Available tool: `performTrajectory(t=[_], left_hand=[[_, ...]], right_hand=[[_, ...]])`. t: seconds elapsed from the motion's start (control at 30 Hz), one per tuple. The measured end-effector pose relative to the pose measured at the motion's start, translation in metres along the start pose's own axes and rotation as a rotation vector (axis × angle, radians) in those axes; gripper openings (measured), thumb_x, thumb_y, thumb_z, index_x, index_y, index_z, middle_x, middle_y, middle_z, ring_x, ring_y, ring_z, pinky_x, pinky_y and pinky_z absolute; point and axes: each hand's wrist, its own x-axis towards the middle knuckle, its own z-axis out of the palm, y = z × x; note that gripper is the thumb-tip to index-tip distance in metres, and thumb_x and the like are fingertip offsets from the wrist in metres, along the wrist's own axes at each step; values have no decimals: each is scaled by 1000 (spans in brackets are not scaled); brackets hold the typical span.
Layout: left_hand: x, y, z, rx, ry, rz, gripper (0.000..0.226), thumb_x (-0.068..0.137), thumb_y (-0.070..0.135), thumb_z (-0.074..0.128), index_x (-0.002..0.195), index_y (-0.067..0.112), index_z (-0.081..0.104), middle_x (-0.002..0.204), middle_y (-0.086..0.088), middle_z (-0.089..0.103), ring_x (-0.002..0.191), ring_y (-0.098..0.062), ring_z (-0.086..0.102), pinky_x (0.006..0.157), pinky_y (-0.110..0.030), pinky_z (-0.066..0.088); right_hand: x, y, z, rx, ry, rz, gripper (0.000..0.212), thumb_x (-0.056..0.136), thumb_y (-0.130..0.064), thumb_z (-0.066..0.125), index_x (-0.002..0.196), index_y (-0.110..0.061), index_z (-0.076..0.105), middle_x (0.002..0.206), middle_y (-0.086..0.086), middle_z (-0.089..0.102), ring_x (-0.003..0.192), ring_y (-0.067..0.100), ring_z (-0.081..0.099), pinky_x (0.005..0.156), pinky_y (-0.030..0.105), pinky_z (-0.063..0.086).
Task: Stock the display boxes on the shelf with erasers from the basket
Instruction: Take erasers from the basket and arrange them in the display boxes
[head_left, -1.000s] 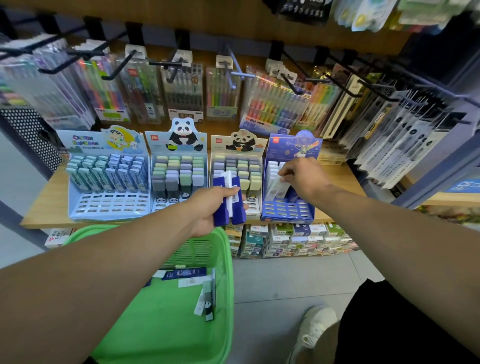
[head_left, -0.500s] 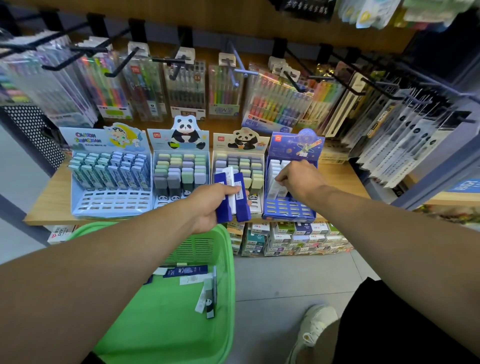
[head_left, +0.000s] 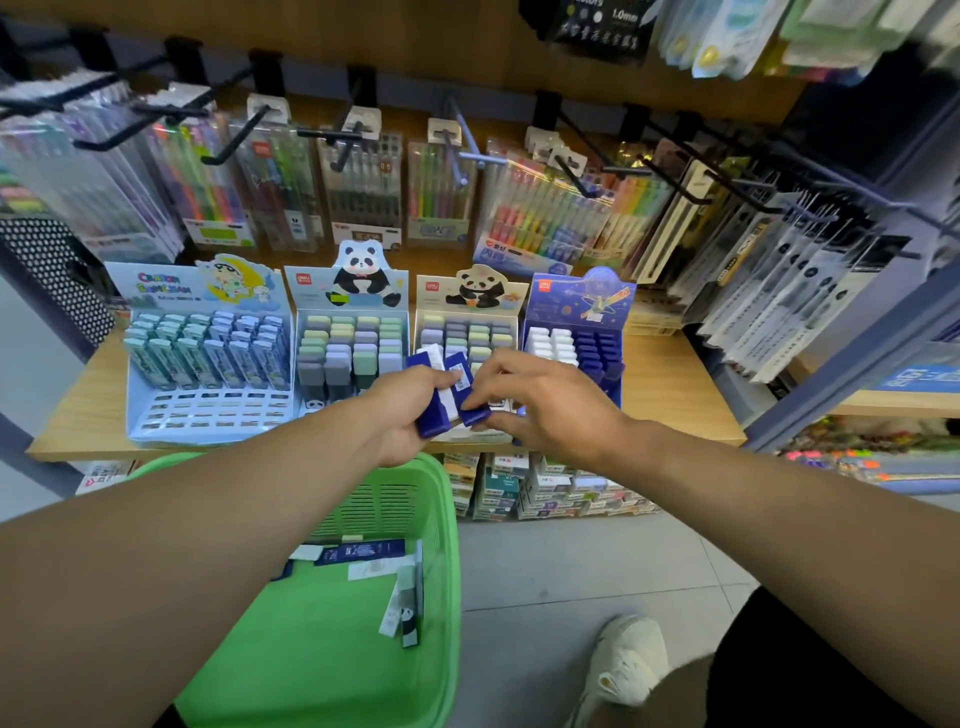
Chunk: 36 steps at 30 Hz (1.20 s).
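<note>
Right hand (head_left: 545, 405) has left the blue display box (head_left: 576, 332) to pinch one of the blue-sleeved erasers (head_left: 447, 395) gripped by left hand (head_left: 410, 410); slots unfilled, more erasers in green basket (head_left: 332, 649).

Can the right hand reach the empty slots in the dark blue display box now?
Probably yes. The right hand pinches an eraser just in front of the dark blue display box, and nothing lies between them.

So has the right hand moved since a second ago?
Yes. The right hand left the dark blue display box, going left to the erasers held by the left hand.
</note>
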Motion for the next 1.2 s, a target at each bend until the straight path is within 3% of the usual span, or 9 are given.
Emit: performTrajectory(t=[0.07,0.17,0.23,0.3,0.47,0.8,0.93,1.03,1.2], left_hand=[[-3,-1,3,-1,-43,-17,18,98,9,58,113,0,59,107,-20,71,85,-29,72,74,-39,62],[-5,-7,6,89,-48,-36,20,100,18,56,112,2,60,99,-15,73,80,-28,72,64,-35,62],[-5,-9,5,109,-43,-46,27,100,24,57,116,3,60,100,-15,72,83,-29,72,71,-37,62],[-4,-9,5,89,-51,-60,33,102,30,51,119,4,60,104,-16,72,85,-30,72,75,-39,61],[-6,-8,6,91,-84,-63,32,105,25,45,123,3,59,101,-16,74,74,-27,74,59,-35,61],[-5,-11,11,218,-80,2,27,92,22,67,115,7,63,90,-5,71,65,-14,65,49,-22,54],[-5,-12,11,189,-104,-27,25,98,23,60,117,8,61,97,-8,72,75,-19,68,55,-26,58],[-6,-12,11,130,-135,-49,27,101,16,51,125,5,55,101,-11,71,80,-23,70,61,-32,60],[-5,-11,10,100,-139,-46,30,102,8,45,131,1,49,102,-16,70,84,-27,70,67,-36,61]], right_hand=[[-3,3,-4,24,96,-4,18,93,-24,71,110,-23,74,108,-9,66,96,11,64,78,32,55],[-3,14,-20,151,252,263,17,95,-27,69,111,-21,72,96,-10,68,80,2,60,71,21,49],[-6,32,-31,149,226,451,16,96,-27,69,112,-26,66,86,-13,63,72,2,59,62,18,44],[-16,55,-37,38,126,580,16,97,-25,67,110,-27,59,83,-7,59,73,13,58,60,29,44],[-46,106,-44,-90,70,788,7,97,-20,66,103,-19,62,94,0,63,88,23,58,68,32,41],[-54,115,-41,-31,88,800,10,95,-12,68,94,-19,61,95,1,66,78,15,60,67,36,48],[-55,110,-39,-66,34,793,6,97,-14,66,99,-18,62,92,-1,63,85,19,55,62,30,41],[-56,106,-38,-70,20,792,4,98,-13,64,101,-14,62,92,1,65,70,7,52,51,15,32],[-55,106,-38,-25,10,788,6,97,-11,66,97,-15,62,92,0,66,72,6,54,53,20,34]])
